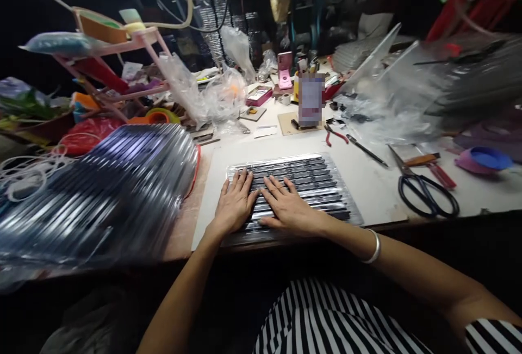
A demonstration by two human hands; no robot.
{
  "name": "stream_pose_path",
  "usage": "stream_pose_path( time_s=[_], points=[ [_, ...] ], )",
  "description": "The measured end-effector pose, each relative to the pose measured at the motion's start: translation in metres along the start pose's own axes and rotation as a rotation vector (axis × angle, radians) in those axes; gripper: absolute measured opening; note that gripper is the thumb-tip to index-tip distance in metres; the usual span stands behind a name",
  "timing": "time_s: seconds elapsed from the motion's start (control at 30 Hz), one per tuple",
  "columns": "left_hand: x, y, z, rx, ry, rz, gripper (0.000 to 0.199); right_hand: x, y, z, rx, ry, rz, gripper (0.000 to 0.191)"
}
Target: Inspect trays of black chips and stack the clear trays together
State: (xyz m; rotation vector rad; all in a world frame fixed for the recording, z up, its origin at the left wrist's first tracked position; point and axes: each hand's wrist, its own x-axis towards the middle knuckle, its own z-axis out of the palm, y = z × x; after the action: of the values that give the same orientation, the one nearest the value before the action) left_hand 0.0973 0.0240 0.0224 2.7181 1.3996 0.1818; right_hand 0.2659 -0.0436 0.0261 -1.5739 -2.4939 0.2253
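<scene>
A clear plastic tray (pixel 322 180) holding several dark, shiny strips in rows lies flat near the table's front edge. My left hand (pixel 235 202) rests on the tray's left part, fingers spread and pointing away from me. Beside it, my right hand (pixel 289 206) lies flat across the middle of the strips, its fingers apart and angled toward the left hand. The two hands are close together at the thumb and fingertips. Neither hand grips anything.
Left of the tray is a large stack of filled clear trays (pixel 110 196). Scissors (pixel 426 191), a red-handled tool (pixel 442 174), a pen-like tool (pixel 367 150) and red-handled pliers (pixel 336 135) lie to the right. Behind stand a blurred upright panel (pixel 311 99) and plastic bags (pixel 224 95).
</scene>
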Motion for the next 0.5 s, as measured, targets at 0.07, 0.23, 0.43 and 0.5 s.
stream_pose_path(
  time_s=[0.07, 0.23, 0.43, 0.5],
  points=[
    [0.001, 0.001, 0.004, 0.051, -0.014, -0.003, 0.059, -0.003, 0.016, -0.015, 0.018, -0.020, -0.017, 0.070],
    [0.002, -0.001, -0.002, 0.001, -0.096, -0.065, 0.059, -0.018, 0.074, -0.033, 0.016, 0.087, 0.195, 0.062],
    [0.001, -0.017, 0.006, -0.193, 0.094, -0.094, 0.053, -0.034, 0.090, -0.012, -0.010, 0.129, 0.335, 0.055],
    [0.000, -0.027, 0.010, -0.265, 0.173, -0.174, 0.050, -0.047, 0.078, -0.012, -0.040, 0.171, 0.425, 0.052]
  ],
)
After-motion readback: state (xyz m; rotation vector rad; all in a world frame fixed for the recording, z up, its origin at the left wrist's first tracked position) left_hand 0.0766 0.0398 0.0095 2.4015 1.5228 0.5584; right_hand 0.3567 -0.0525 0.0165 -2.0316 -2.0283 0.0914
